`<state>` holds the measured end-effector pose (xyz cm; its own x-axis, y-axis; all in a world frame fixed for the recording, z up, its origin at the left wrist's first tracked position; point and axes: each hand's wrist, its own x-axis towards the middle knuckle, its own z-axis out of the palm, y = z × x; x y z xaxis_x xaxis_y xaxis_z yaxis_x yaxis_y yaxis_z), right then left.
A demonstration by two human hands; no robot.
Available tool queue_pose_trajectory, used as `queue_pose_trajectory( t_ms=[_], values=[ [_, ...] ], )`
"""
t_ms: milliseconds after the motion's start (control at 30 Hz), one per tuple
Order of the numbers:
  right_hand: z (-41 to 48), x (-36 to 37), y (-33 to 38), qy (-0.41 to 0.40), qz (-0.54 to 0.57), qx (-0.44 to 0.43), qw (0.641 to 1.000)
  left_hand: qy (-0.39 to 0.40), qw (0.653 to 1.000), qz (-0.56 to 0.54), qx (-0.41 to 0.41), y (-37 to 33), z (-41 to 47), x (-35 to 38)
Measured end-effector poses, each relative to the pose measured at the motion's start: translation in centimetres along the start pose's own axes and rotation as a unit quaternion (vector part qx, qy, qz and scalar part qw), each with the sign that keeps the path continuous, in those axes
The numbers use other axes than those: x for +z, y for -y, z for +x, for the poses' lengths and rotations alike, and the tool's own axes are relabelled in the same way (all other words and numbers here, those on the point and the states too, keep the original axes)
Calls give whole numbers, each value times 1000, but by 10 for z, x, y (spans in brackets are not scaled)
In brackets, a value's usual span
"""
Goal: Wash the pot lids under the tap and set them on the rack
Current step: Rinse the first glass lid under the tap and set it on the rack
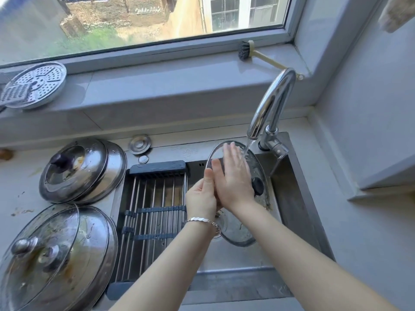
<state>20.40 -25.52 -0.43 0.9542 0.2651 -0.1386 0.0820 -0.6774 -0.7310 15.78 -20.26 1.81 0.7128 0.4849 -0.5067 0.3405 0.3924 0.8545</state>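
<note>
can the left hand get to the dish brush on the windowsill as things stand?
Probably not right away. The left hand is holding the glass lid under the tap, and the brush lies far back on the sill behind the spout, on the right. It would have to let go first.

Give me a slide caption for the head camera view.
Both hands rinse a glass lid under the running tap.

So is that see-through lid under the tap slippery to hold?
Probably, yes. The glass lid is wet, with water from the tap running over it. It likely could break if dropped into the sink. That may be why the left hand grips its edge while the right hand lies flat on it.
</note>
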Motion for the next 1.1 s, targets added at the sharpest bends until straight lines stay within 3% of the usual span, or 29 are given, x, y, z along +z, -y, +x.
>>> queue_pose_trajectory(
  t_ms=[67, 133, 233, 300, 367, 433, 467, 500, 600, 667, 800, 867, 933, 1000, 1100],
  values=[
    [12, 3, 7, -11, 52, 116, 992, -3, 1000, -12, 8, 2, -1, 2],
    [13, 4, 9, -6, 49, 153, 987, -17, 1000, -7, 8, 6, 0, -1],
    [-9, 7, 12, 28, 13, 7, 999, -29, 999, 10, 23, 8, 3, -11],
    [-7, 4, 8, 42, 26, -10, 999, -16, 998, 30, 48, 4, 2, -14],
    [20, 0, -1, 12, 72, 108, 991, 21, 998, 31, 55, 1, -5, -12],
    [46, -11, -6, -23, 113, 258, 959, 55, 997, 34, 52, 0, -12, -11],
    [48, -13, -4, -29, 102, 282, 954, 61, 996, 33, 47, 0, -14, -11],
    [42, -11, 1, -30, 86, 265, 960, 59, 997, 28, 41, 0, -14, -11],
    [7, 2, 19, -13, 70, 86, 994, 24, 998, 30, 56, -3, -11, -13],
    [4, 5, 15, -6, 46, 30, 998, 19, 998, 18, 50, -4, -9, -15],
    [38, -8, 5, -19, 60, 153, 986, 54, 998, -3, 20, -3, -11, -14],
    [35, -3, 12, -51, 67, 138, 987, 42, 999, -13, 19, -4, -10, -14],
    [16, 5, 20, -71, 7, 6, 997, 9, 999, -31, 20, -7, -6, -16],
    [-9, 17, 19, -67, -36, -161, 984, -34, 999, -40, 3, -14, 2, -18],
    [-41, 30, -7, -20, -77, -274, 959, -55, 994, -91, -27, -25, 13, -22]
  ],
)
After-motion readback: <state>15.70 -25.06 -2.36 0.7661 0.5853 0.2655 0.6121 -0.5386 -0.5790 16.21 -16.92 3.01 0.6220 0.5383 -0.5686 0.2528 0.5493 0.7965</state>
